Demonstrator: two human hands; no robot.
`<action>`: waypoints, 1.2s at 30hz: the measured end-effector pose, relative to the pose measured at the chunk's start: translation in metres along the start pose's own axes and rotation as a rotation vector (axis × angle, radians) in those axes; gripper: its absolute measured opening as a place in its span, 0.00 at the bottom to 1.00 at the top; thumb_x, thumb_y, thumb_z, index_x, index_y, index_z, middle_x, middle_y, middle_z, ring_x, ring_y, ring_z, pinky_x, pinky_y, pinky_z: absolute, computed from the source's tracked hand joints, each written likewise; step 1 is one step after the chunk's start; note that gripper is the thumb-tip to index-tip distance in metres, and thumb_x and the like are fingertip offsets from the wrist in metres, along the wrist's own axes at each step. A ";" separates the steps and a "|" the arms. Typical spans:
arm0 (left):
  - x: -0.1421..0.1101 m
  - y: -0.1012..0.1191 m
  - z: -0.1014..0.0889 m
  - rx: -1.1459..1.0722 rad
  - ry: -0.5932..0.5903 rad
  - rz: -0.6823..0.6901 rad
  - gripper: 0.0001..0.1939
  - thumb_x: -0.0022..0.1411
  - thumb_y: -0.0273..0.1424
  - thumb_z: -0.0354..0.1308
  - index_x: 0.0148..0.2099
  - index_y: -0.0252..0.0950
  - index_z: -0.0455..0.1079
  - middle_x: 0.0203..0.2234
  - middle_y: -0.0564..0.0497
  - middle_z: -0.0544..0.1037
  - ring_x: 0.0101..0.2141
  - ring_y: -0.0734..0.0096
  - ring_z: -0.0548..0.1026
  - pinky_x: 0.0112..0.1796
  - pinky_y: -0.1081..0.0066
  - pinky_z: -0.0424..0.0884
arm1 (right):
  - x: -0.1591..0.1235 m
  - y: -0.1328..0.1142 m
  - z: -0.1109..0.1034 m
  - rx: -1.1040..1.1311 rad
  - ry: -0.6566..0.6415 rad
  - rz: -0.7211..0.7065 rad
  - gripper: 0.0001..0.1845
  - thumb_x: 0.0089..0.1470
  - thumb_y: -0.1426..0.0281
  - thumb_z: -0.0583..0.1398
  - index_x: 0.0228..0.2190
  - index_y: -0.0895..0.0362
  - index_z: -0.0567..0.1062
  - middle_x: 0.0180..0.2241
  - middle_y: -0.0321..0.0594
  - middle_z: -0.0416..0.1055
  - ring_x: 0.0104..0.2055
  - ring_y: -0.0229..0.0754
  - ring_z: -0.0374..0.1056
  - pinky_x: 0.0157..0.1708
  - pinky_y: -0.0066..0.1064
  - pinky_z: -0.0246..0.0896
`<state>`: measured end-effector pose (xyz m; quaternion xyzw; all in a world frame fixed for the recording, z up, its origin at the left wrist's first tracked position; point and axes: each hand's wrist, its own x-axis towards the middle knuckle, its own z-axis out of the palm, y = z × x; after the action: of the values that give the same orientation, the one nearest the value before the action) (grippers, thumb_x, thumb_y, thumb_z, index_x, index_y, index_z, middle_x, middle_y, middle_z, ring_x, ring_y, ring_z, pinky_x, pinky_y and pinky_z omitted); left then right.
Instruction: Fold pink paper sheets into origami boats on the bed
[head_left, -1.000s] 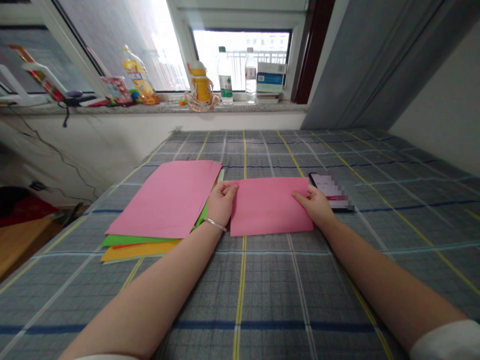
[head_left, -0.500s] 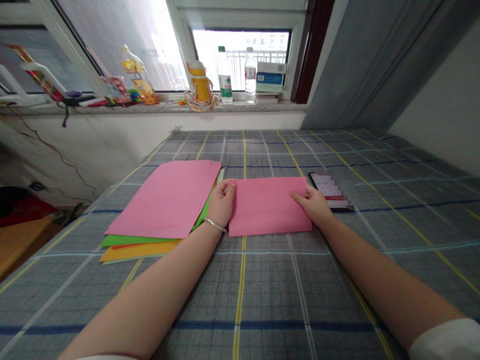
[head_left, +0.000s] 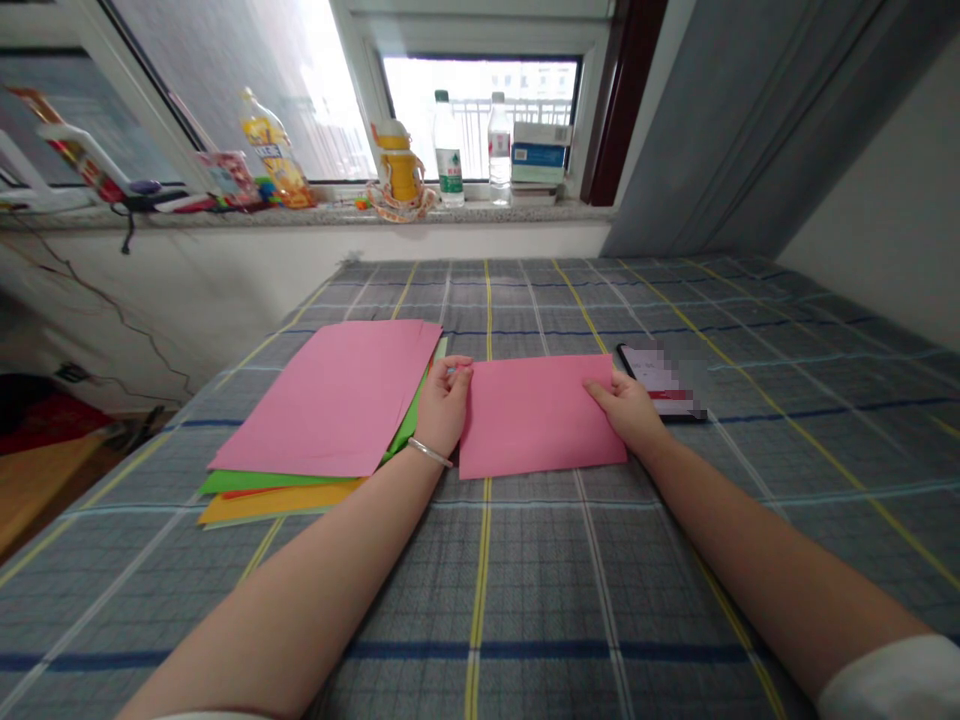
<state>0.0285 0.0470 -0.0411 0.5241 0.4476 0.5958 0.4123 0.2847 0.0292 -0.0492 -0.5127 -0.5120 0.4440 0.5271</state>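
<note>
Head view — both hands point(head_left: 444, 408) point(head_left: 632, 408) grip paper point(head_left: 536, 415) (pink).

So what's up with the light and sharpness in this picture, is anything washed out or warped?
Head view: the window glares, washing out much of the scene outside; head view: the sheet in both hands shows no glare; head view: blocky pixels hide part of the phone; head view: the orange bottle leans outward, probably wide-lens stretch.
</note>
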 end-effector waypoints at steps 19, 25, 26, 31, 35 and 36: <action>0.010 -0.008 0.003 0.406 -0.045 0.014 0.08 0.62 0.31 0.52 0.41 0.35 0.70 0.19 0.56 0.68 0.19 0.75 0.63 0.22 0.75 0.56 | 0.032 0.009 -0.010 -0.518 0.079 -0.253 0.18 0.49 0.65 0.60 0.42 0.55 0.78 0.42 0.42 0.76 0.43 0.46 0.71 0.48 0.42 0.63; 0.013 -0.015 0.001 0.614 -0.096 0.154 0.11 0.63 0.29 0.51 0.43 0.37 0.73 0.39 0.47 0.79 0.41 0.62 0.75 0.43 0.65 0.68 | 0.035 0.008 -0.012 -0.803 0.022 -0.320 0.12 0.52 0.66 0.59 0.37 0.54 0.79 0.39 0.43 0.75 0.43 0.47 0.70 0.47 0.42 0.62; 0.013 -0.015 0.001 0.660 -0.112 0.156 0.11 0.63 0.29 0.50 0.43 0.37 0.74 0.39 0.46 0.79 0.42 0.60 0.75 0.44 0.64 0.68 | 0.035 0.008 -0.013 -0.846 0.004 -0.336 0.11 0.53 0.66 0.59 0.37 0.55 0.79 0.39 0.44 0.75 0.43 0.47 0.70 0.47 0.41 0.62; 0.009 -0.008 0.003 0.939 -0.209 0.220 0.12 0.65 0.27 0.47 0.44 0.37 0.72 0.35 0.44 0.79 0.38 0.60 0.76 0.40 0.66 0.68 | 0.034 0.008 -0.011 -0.969 -0.053 -0.390 0.10 0.55 0.68 0.57 0.36 0.56 0.78 0.38 0.45 0.72 0.45 0.48 0.68 0.50 0.40 0.61; 0.005 -0.001 0.005 1.192 -0.276 0.271 0.12 0.67 0.26 0.44 0.45 0.36 0.69 0.34 0.44 0.76 0.34 0.64 0.75 0.35 0.69 0.67 | 0.031 0.008 -0.008 -1.032 -0.075 -0.410 0.11 0.57 0.66 0.56 0.37 0.56 0.77 0.41 0.46 0.70 0.46 0.47 0.68 0.51 0.40 0.61; 0.004 0.001 0.006 1.242 -0.291 0.276 0.12 0.68 0.27 0.44 0.45 0.35 0.68 0.35 0.44 0.75 0.34 0.64 0.75 0.35 0.70 0.67 | 0.030 0.007 -0.007 -1.057 -0.067 -0.420 0.11 0.56 0.66 0.57 0.37 0.56 0.78 0.42 0.47 0.70 0.47 0.48 0.67 0.51 0.41 0.61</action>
<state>0.0341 0.0511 -0.0390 0.7928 0.5768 0.1966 0.0090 0.2948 0.0592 -0.0533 -0.5797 -0.7720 0.0292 0.2592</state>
